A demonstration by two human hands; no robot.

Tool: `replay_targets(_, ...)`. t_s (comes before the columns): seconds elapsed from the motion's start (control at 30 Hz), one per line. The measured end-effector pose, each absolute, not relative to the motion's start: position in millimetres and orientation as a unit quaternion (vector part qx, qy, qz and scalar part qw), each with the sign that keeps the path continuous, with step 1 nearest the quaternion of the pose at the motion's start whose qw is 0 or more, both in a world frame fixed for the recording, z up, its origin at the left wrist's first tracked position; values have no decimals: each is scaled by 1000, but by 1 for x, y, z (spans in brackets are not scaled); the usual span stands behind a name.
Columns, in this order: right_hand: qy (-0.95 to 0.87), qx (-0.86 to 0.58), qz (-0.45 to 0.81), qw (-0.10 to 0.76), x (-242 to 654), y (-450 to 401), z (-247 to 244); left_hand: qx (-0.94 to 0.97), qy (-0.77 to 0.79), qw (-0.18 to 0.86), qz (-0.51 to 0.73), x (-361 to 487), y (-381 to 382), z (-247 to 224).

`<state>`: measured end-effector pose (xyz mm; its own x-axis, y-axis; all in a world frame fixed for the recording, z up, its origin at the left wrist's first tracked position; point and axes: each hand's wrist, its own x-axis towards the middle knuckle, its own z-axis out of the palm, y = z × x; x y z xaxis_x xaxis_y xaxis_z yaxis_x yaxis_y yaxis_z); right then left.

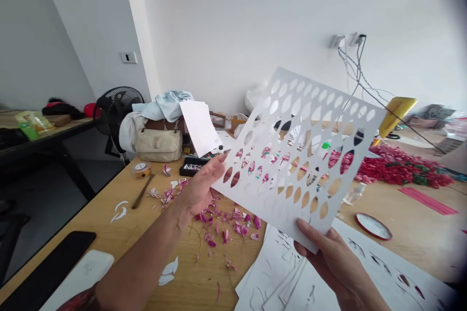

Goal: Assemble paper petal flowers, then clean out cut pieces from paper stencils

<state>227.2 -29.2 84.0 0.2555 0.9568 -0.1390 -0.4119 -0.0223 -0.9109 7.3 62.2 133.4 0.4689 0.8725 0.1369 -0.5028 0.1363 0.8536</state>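
A white stencil sheet (251, 199) with rows of leaf-shaped cut-outs is held up, tilted, above the table. My left hand (204, 182) is closed at its left edge, the fingertips partly behind it. Near the lower right corner my right hand (328, 252) pinches the same sheet, thumb in front and fingers behind. Pink and white petal pieces (241, 226) lie scattered below, some visible through the holes. Under my right hand are more white cut sheets (272, 272). Loose white paper leaf shapes (169, 272) rest on the wooden table (204, 284).
A beige handbag (158, 145), a small tub (141, 170) and a brown knife-like tool (142, 191) sit to the left. On the right are a bundle of red-pink material (401, 165), a round lid (373, 226) and hanging cables (359, 65). A black fan (118, 107) stands behind.
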Motion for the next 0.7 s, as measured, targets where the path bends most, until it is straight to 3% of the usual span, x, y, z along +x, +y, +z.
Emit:
replay_targets(0.33, -247, -464, 535, 661, 222, -44, 56, 338, 173, 747, 545, 46, 34, 103)
replay_targets(0.57, -202, -472, 519, 684, 216, -55, 46, 305, 216, 764, 527, 50, 31, 100)
replay_targets(0.7, -189, -484, 497, 695, 217, -58, 55, 370, 256, 663, 598, 42, 29, 101)
